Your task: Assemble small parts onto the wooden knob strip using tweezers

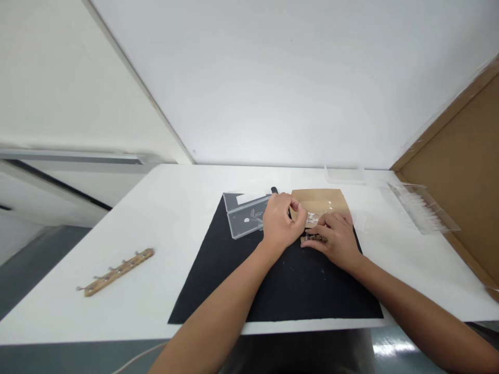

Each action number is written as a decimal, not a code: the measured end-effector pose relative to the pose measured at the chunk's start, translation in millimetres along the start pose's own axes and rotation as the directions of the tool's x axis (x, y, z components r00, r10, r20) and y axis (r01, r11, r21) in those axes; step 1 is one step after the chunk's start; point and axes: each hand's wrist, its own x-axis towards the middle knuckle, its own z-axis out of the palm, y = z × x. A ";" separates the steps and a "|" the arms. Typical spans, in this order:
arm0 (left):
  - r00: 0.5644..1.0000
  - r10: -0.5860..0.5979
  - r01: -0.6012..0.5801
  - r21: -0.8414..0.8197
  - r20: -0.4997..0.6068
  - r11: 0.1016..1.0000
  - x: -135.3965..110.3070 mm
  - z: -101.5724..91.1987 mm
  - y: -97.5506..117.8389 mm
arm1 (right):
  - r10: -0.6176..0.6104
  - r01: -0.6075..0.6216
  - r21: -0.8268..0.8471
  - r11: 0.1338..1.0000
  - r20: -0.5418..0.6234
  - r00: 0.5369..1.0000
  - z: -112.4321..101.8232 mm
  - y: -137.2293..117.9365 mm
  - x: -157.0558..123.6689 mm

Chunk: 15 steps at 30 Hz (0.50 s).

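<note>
My left hand (284, 219) is closed in a pinch above the black mat, thumb against fingertips. What it pinches, if anything, is too small to make out. A dark, rounded end of some object (274, 190) shows just behind its knuckles; the rest is hidden. Between thumb and fingers, my right hand (336, 238) grips a small wooden piece with metal parts (313, 238), low over the mat. Just beyond the hands lies a brown sheet (319, 196) with small white bits (313, 217) scattered on it. Beside my left hand rests an open clear plastic case (244, 221), partly covered.
A wooden strip with several metal pegs (119, 272) lies on the white table (163, 223) at left. The black mat (296, 291) reaches the front edge. Clear trays (423, 208) stand at right, near a brown panel (460, 140). A white wall (292, 93) rises behind.
</note>
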 end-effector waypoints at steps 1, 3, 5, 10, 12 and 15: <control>1.000 -0.003 0.003 0.002 0.002 1.000 0.0 0.0 0.0 | 0.000 0.000 0.000 1.000 0.001 1.000 0.0 0.2 0.2; 1.000 -0.006 0.006 0.009 0.007 1.000 0.0 0.2 -0.1 | 0.000 0.000 0.002 1.000 0.003 1.000 0.0 0.2 0.5; 1.000 -0.005 0.005 0.015 0.009 1.000 0.0 0.4 -0.6 | 0.001 -0.001 0.002 1.000 0.010 1.000 -0.1 0.1 0.6; 1.000 -0.021 0.021 0.019 0.014 1.000 0.0 2.0 -3.5 | 0.005 -0.005 -0.007 1.000 0.028 1.000 -0.9 0.1 0.7; 0.999 -0.034 0.034 0.018 0.017 0.999 0.0 2.4 -4.3 | 0.006 -0.006 -0.010 1.000 0.025 1.000 -1.4 0.3 0.9; 0.999 -0.043 0.042 0.025 0.026 0.999 0.0 2.3 -4.7 | 0.005 -0.005 -0.014 1.000 0.027 1.000 -2.3 0.5 1.6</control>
